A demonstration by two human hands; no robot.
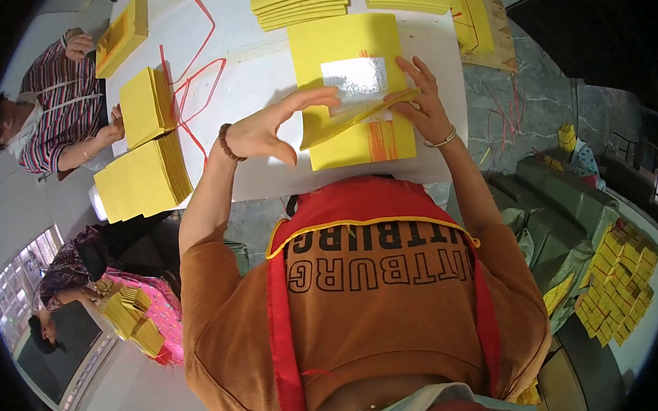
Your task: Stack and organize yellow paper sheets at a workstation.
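Observation:
On the white table before me lies a large yellow paper block (313, 50) with a shiny silver-white patch and orange-red streaks. A thinner yellow paper piece (340, 130) is tilted up over it, seen nearly edge-on. My right hand (430, 111) has the right end of this piece between thumb and fingers. My left hand (265, 131) is held over the left side of the block, thumb and fingers spread apart, with nothing visible in it. Whether its fingertips touch the block cannot be told.
Yellow paper stacks (300, 2) stand at the table's far edge, others (145, 178) at its left. Red straps (189, 86) lie between. A co-worker in stripes (56, 108) reaches in from the left; another person (72, 271) handles yellow bundles. Strapped yellow bundles (619, 283) are piled right.

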